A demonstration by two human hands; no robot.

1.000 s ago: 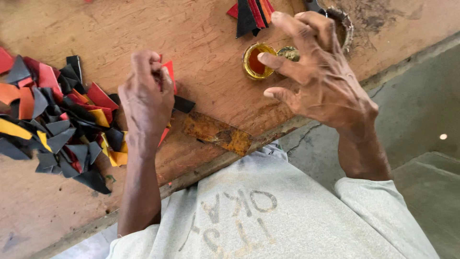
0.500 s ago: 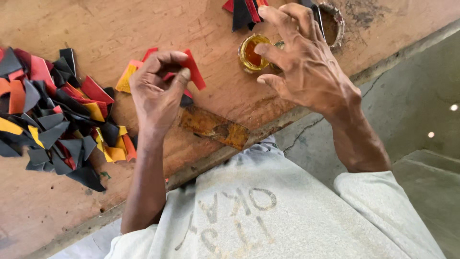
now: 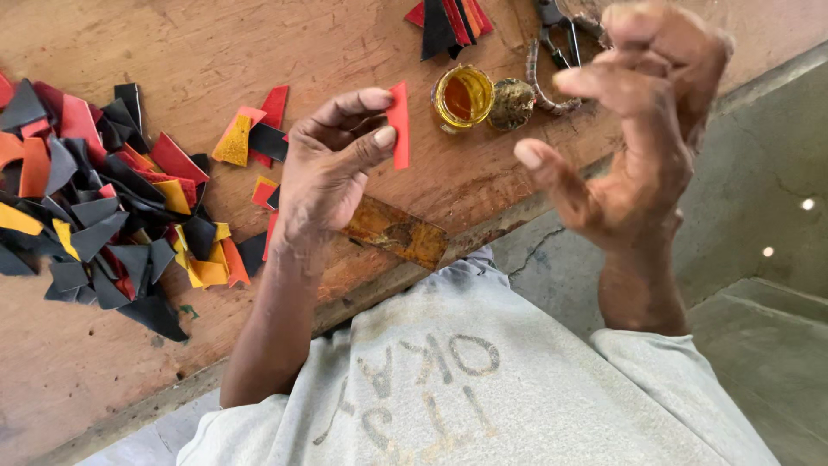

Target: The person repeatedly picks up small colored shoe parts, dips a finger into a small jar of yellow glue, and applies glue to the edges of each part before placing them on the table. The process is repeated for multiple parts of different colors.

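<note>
Between left hand fingertips: red strip.

thin red strip, upright, pinched above table.

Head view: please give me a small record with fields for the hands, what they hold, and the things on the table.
left hand: pinches a red strip between thumb and fingers
right hand: raised, fingers spread, holds nothing
small jar: open, amber liquid inside, beyond the red strip
lid: lies beside the jar
pile of pieces: black, red, orange, yellow, at the left
pliers: at the far edge
table: brown, worn wood
</note>
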